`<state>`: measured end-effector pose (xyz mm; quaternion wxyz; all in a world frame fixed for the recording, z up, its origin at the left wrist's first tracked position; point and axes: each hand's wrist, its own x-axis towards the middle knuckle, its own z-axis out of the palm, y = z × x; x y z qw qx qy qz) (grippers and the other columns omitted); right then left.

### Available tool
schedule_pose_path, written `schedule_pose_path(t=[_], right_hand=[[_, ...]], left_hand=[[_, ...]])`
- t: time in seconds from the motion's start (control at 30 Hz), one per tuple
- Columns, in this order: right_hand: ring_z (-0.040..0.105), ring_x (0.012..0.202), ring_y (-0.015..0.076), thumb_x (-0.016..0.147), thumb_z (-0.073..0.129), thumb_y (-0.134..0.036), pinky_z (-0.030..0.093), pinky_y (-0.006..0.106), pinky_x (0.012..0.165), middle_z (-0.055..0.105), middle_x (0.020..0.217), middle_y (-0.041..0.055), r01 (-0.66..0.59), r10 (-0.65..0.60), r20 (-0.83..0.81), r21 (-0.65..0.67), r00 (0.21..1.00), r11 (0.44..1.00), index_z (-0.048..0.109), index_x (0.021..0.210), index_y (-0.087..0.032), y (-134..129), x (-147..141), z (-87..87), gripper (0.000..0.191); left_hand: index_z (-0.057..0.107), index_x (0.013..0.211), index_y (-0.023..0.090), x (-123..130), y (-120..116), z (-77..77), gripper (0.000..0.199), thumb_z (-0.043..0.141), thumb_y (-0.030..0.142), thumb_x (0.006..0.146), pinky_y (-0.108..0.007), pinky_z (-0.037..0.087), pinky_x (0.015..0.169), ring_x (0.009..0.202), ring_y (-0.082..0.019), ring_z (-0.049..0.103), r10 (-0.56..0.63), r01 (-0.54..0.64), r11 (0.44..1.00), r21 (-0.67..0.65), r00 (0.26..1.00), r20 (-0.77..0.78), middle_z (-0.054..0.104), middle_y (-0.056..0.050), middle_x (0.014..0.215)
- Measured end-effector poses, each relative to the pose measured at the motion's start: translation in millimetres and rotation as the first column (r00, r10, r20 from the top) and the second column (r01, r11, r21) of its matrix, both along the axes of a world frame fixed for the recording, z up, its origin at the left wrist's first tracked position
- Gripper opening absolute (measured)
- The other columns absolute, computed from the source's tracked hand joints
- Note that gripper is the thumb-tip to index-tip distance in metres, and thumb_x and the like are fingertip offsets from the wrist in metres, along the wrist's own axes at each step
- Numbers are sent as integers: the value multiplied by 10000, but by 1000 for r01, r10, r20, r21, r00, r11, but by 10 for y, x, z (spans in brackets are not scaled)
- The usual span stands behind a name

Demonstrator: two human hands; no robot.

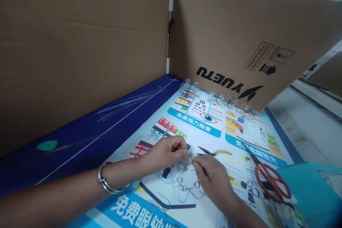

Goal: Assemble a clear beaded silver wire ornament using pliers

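My left hand (pixel 175 149), with a silver bangle at the wrist, is closed in a pinch at the upper end of a wire strung with clear beads (pixel 184 187). Facing it, my right hand (pixel 212 174) pinches the same beaded wire near a bead between the two hands. The rest of the strand hangs down in loops over the printed sheet (pixel 205 217). Just beyond my right hand lie pliers (pixel 223 152) with yellow handles and dark jaws, partly hidden by the hand.
Red-handled scissors (pixel 272 181) lie on the right, beside a turquoise bag (pixel 312 188). Beaded wire pieces (pixel 221 99) line the foot of the cardboard wall (pixel 227 35). Thin straight wires (pixel 125 103) and a green piece (pixel 47 145) rest on the dark blue strip at left.
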<state>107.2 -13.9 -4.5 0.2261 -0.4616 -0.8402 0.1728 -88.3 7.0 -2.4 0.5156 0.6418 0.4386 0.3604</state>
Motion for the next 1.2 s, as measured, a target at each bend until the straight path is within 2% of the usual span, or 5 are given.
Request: schedule_pose_path(t=[0.17, 0.4, 0.57, 0.83, 1.2], right_hand=[[548, 752, 152, 837, 452, -175, 387, 254, 678, 628, 801, -2, 23, -23, 2, 1, 1000, 1000, 597, 843, -223, -9, -3, -10, 153], [544, 726, 157, 850, 424, -196, 393, 256, 656, 612, 765, 10, 76, -76, 5, -11, 997, 997, 604, 857, -215, -38, -16, 8, 181], [547, 715, 158, 860, 406, -221, 403, 249, 638, 610, 758, 16, 95, -96, -18, -40, 995, 995, 593, 836, -210, -35, -18, 20, 189], [541, 670, 144, 865, 407, -246, 386, 233, 593, 591, 712, -1, 114, -118, -42, -84, 992, 990, 572, 827, -207, -39, -5, 31, 173], [543, 639, 137, 857, 405, -237, 382, 218, 549, 597, 685, -4, 123, -128, -62, -70, 990, 990, 569, 800, -205, -29, -12, 39, 177]], left_hand=[[488, 690, 149, 3, 12, -37, 54, 503, 166, 739, -174, 275, 450, 496, -60, 350, -2, 2, 1000, -24, 1000, 11, 413, 63, 558], [498, 727, 156, -14, 26, -99, 27, 503, 179, 738, -174, 332, 460, 492, -68, 445, -39, 41, 997, -71, 999, 23, 478, 52, 571], [494, 745, 157, -22, 28, -92, 26, 502, 181, 751, -173, 355, 463, 503, -74, 471, -77, 78, 994, -78, 997, 20, 489, 48, 574], [485, 742, 160, -19, 12, -83, 63, 513, 212, 763, -175, 363, 463, 501, -72, 468, -74, 76, 994, -84, 997, 29, 479, 52, 580], [485, 728, 157, -14, -9, -28, 63, 529, 200, 745, -174, 357, 463, 493, -68, 455, -67, 70, 994, -88, 997, 43, 485, 58, 567]])
